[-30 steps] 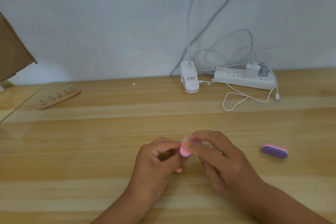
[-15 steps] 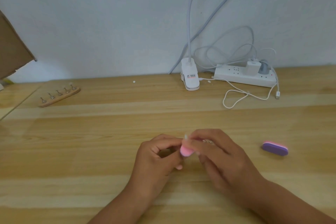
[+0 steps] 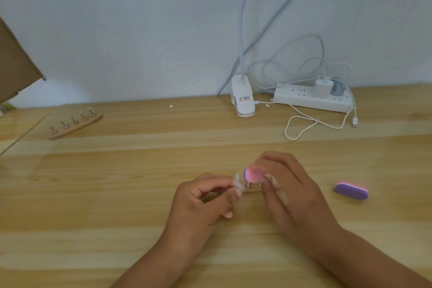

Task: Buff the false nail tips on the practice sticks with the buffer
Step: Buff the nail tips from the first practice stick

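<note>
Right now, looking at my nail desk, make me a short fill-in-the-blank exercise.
1. The left hand pinches a clear nail tip; the pink buffer is in the ____ hand.
2. The wooden rack at far left carries ____ metal stands.
3. The spare buffer lies on the table, ____ of both hands.
Missing: right; five; right.

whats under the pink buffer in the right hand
A wooden strip with metal pegs shows below the pink buffer, beside the nail tip the left hand pinches. The right hand hides the strip's other end.
</note>
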`<state>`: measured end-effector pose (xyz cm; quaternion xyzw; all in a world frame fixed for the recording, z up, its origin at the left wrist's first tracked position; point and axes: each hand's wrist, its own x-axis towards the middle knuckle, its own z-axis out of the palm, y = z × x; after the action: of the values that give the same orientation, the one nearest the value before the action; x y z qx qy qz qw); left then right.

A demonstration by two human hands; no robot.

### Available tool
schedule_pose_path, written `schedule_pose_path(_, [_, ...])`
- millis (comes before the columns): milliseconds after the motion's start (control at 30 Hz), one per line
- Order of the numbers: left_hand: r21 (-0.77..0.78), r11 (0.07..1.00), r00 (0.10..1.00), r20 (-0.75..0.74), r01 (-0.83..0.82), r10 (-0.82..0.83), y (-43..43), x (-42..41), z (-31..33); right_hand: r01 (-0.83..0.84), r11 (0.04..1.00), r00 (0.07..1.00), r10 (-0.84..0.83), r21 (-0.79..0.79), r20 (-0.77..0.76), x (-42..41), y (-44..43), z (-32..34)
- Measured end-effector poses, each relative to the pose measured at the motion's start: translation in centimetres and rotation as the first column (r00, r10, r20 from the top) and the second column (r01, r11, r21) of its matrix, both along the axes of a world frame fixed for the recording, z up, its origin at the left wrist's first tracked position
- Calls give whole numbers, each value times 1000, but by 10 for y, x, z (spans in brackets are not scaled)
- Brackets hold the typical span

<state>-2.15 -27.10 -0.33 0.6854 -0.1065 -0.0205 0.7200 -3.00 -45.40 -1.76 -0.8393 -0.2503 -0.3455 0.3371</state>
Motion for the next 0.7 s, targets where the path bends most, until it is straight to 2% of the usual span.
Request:
schedule_pose_path(100, [16, 1000, 1000, -9, 11, -11, 1, 0, 1, -160, 985, 987, 160, -65, -5, -6, 2, -1])
schedule_pose_path(133, [15, 1000, 1000, -11, 13, -13, 1, -1, 1, -169, 981, 986, 169, -96, -7, -6, 1, -2])
schedule_pose_path(267, [-3, 1000, 1000, -3, 12, -12, -1, -2, 3, -6, 999, 1000, 6, -38, -7, -1, 0, 1])
schedule_pose_path(333, [-2, 1000, 1000, -4, 10, -10, -2, -3, 5, -55, 998, 998, 55, -21, 7, -3, 1, 2])
schedule_pose_path(433, [16, 1000, 1000, -1, 23, -23, -2, -3, 7, -165, 982, 986, 167, -95, 17, -8, 3, 0])
schedule_pose_path(600, [16, 999, 1000, 2, 30, -30, -1, -4, 6, 0, 1000, 1000, 0, -13, 3, -1, 0, 1])
schedule_pose_path(700, [33, 999, 999, 10, 39, -39, -1, -3, 7, -151, 988, 988, 152, -26, 15, -6, 3, 1])
